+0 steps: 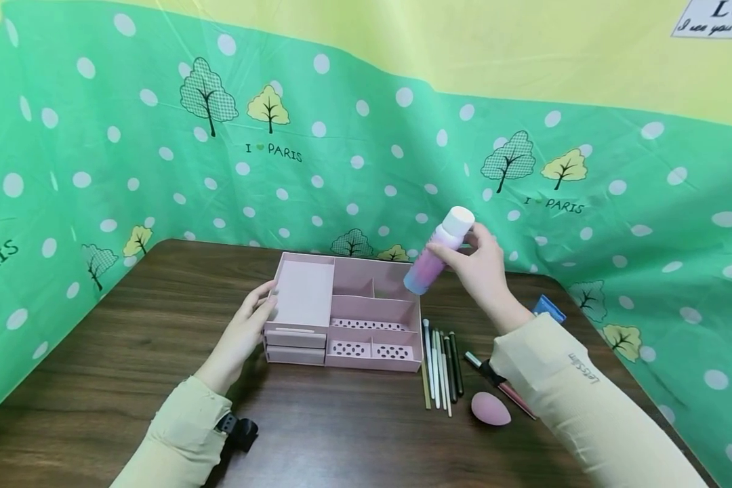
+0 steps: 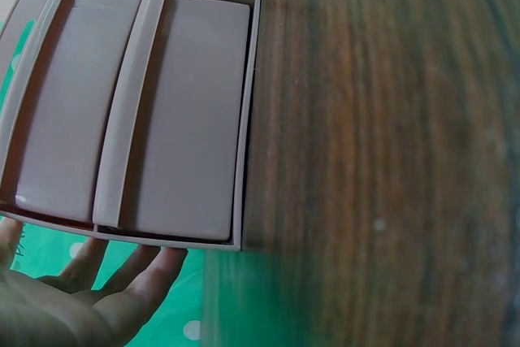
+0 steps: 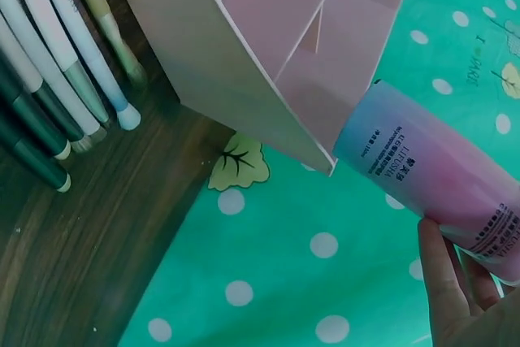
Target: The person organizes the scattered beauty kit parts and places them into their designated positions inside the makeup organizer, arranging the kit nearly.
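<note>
Bottle, white cap uppermost, leans in the grasp of the right hand, thumb and fingers wrapped near its top, likely so that the blue base hangs free; that base points toward the left, at the far right corner of the pink organizer, and whether the two touch cannot be told. The left hand grasps nothing: its fingers lie loosely extended against the organizer's left side, probably to steady it between the hands. Brushes lie side by side on the table, nearer the person than the right hand, perhaps lined up to keep each one distinct. Counted, there is one bottle, one organizer with two drawers and five open compartments between the hands, and seven brushes, though overlap leaves that number uncertain. One pink sponge and one slim rod lie nearer the person than the right hand; one blue packet shows beyond the right forearm.
</note>
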`<action>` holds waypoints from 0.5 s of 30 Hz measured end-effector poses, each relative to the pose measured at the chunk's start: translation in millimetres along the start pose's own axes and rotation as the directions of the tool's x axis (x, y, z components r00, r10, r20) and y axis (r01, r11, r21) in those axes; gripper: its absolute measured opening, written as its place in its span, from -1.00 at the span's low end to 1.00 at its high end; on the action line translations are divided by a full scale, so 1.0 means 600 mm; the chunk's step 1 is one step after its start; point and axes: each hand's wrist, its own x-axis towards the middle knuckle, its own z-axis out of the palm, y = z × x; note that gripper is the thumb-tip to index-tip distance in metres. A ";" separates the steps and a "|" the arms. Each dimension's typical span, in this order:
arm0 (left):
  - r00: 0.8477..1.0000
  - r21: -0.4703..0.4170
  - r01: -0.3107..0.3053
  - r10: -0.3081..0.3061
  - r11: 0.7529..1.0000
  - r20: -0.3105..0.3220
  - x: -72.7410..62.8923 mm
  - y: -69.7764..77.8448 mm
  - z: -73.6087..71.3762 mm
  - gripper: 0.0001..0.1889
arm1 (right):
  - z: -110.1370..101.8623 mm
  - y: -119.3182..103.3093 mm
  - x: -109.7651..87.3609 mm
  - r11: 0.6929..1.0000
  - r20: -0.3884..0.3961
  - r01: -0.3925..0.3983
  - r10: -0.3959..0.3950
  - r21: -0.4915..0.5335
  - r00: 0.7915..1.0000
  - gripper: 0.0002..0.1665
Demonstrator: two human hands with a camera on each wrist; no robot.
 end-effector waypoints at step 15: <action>1.000 0.003 0.007 -0.007 1.000 0.002 0.000 0.001 0.001 -0.43 | 0.021 0.009 0.012 0.994 0.006 -0.029 0.028 0.107 1.000 -0.27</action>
